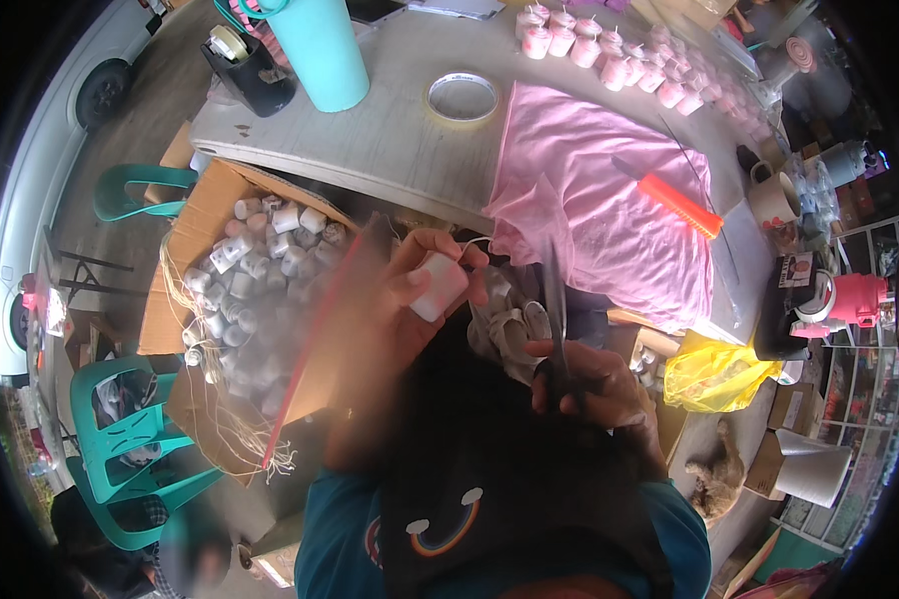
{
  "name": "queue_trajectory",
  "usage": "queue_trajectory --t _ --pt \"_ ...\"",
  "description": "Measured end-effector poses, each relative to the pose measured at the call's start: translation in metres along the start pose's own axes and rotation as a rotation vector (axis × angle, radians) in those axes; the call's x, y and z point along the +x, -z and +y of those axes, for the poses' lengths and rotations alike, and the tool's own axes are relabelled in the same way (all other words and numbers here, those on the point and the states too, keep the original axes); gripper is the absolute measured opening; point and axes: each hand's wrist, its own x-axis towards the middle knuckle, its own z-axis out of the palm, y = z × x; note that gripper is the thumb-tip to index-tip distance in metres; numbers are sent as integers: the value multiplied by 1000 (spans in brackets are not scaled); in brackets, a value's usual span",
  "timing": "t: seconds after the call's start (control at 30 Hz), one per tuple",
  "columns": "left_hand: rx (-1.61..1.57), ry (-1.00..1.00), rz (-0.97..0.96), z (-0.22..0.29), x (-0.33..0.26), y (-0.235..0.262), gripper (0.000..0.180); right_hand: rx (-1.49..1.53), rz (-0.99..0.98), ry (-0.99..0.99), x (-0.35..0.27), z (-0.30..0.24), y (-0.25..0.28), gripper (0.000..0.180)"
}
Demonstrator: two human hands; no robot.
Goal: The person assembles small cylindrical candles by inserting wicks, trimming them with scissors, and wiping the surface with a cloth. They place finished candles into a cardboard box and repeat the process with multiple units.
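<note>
Between the fingers of my left hand (407, 299) is a short white candle (440, 288) with pink marks, tilted, its wick end toward the fingertips. My right hand (604, 387) is closed around the handles of a pair of scissors (555, 304). Their dark blades point up and away, to the right of the candle and apart from it. At my left, a cardboard box (175, 285) holds many white candles (255, 260), with loose wick strings over its edge. A pink cloth (609, 225) lies on the table beyond the scissors.
A red-handled knife (679, 205) rests on the cloth. Rows of pink-and-white candles (614, 68) stand at the far right of the table (390, 135). A tape roll (462, 97) and turquoise tumbler (320, 60) stand farther left. At right are a yellow bag (719, 374) and a cat (719, 474).
</note>
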Motion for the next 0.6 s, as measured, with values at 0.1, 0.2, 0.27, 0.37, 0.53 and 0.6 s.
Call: queue_trajectory --t 0.1,0.2,0.27,0.37,0.53,0.6 --pt "81 -32 31 -2 3 2 57 -49 11 -15 -1 5 4 65" --pt "91 -36 32 0 4 2 63 -136 -17 54 2 11 6 66" --pt "73 -27 6 1 5 2 66 -215 -15 96 4 13 6 66" --pt "28 18 -45 1 8 3 69 -296 -8 115 7 11 6 64" --pt "-78 95 -100 -3 12 5 72 -278 22 97 10 7 1 60" --pt "-88 109 -103 -4 13 5 73 -247 36 93 11 7 0 60"
